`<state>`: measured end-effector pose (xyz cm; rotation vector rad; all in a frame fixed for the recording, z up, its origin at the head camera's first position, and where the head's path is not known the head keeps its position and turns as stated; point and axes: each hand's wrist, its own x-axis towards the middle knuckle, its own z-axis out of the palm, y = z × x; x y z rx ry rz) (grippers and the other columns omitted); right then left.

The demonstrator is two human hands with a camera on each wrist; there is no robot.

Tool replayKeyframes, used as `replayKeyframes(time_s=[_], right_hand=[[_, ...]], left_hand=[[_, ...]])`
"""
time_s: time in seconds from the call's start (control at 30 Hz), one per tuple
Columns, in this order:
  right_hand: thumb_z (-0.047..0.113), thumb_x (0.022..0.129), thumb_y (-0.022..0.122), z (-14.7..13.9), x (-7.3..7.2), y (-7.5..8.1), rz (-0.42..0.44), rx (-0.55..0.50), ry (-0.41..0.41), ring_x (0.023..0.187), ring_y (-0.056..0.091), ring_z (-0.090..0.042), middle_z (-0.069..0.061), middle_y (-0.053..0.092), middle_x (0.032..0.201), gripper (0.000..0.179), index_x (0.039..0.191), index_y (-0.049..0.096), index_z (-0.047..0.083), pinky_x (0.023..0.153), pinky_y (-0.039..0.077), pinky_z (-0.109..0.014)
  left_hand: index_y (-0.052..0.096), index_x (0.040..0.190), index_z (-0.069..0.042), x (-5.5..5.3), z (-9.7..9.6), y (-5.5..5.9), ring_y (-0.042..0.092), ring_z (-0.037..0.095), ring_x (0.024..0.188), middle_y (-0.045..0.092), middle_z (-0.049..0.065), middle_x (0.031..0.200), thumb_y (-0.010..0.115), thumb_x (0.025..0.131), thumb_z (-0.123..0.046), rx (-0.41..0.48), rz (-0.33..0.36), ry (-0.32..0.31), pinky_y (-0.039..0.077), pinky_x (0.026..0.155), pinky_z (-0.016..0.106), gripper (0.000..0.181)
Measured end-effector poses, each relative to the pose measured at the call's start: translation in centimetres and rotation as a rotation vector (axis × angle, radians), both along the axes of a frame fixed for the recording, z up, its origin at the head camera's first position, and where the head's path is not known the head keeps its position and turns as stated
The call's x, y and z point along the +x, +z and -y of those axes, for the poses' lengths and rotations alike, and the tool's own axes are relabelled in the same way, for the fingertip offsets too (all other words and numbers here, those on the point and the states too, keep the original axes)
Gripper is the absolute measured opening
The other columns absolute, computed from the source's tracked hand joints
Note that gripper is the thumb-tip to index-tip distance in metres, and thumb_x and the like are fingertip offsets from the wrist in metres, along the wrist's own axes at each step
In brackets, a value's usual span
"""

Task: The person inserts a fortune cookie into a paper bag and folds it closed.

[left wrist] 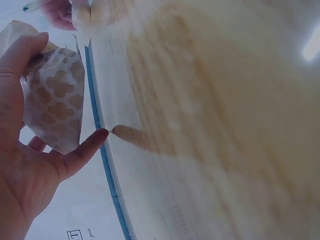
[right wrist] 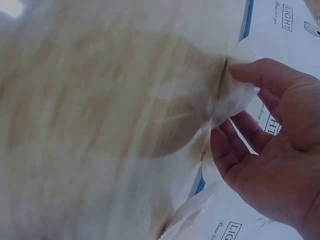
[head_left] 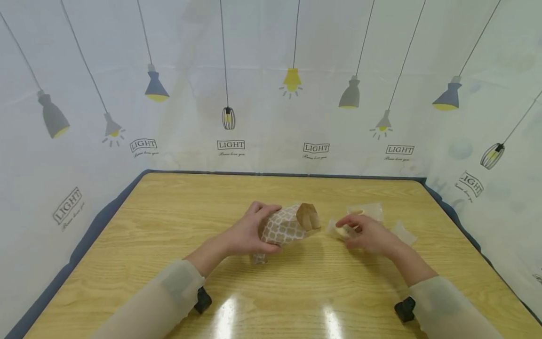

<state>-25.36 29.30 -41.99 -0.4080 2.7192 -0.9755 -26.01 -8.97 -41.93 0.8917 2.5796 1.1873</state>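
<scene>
On the left, my left hand (head_left: 247, 231) grips a small brown paper bag (head_left: 281, 227) printed with a white lattice pattern. The bag lies tilted on its side, its brown open mouth facing right. In the left wrist view, thumb and fingers wrap around the patterned bag (left wrist: 56, 102). To the right of the bag mouth, my right hand (head_left: 374, 236) pinches a small pale-yellow item in a translucent wrapper (head_left: 342, 231). The right wrist view shows the whitish wrapper (right wrist: 240, 97) between thumb and fingers. Its contents are mostly hidden there.
Behind the right hand lies another translucent packet (head_left: 373, 210) with something pale yellow in it. A further translucent wrapper (head_left: 404, 233) lies to its right. The wooden table (head_left: 178, 202) meets white sheets (head_left: 262, 117) printed with lamps at its back and sides.
</scene>
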Motion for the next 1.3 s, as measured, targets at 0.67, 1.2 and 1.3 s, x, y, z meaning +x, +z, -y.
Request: replayKeyframes(time_s=[0.67, 1.2, 1.3], right_hand=[[0.019, 0.110, 0.068, 2.7, 2.4, 4.0, -0.316, -0.386, -0.070, 0.075, 0.072, -0.016, -0.004, 0.071, 0.106, 0.040, 0.149, 0.063, 0.009, 0.067, 0.062, -0.032], [0.010, 0.104, 0.076, 5.1, 3.3, 4.4, -0.344, -0.408, 0.024, 0.092, 0.075, -0.009, -0.011, 0.073, 0.114, 0.032, 0.136, 0.074, 0.008, 0.076, 0.068, -0.032], [0.018, 0.103, 0.078, 5.5, 3.4, 4.5, -0.387, -0.333, -0.033, 0.085, 0.072, -0.010, -0.007, 0.078, 0.104, 0.028, 0.131, 0.078, 0.015, 0.071, 0.065, -0.029]], left_hand=[[0.039, 0.170, -0.023, 0.0, 0.0, 0.1, 0.050, 0.028, 0.131, 0.041, 0.012, 0.148, 0.099, 0.081, -0.028, -0.002, 0.004, 0.005, 0.050, 0.118, 0.053, 0.107], [0.038, 0.170, -0.020, 0.1, 0.1, 0.0, 0.049, 0.029, 0.132, 0.040, 0.012, 0.148, 0.098, 0.083, -0.029, 0.002, 0.004, 0.005, 0.049, 0.118, 0.054, 0.106], [0.038, 0.170, -0.020, 0.0, 0.1, 0.0, 0.049, 0.029, 0.131, 0.040, 0.012, 0.148, 0.098, 0.083, -0.029, 0.002, 0.004, 0.002, 0.050, 0.117, 0.054, 0.106]])
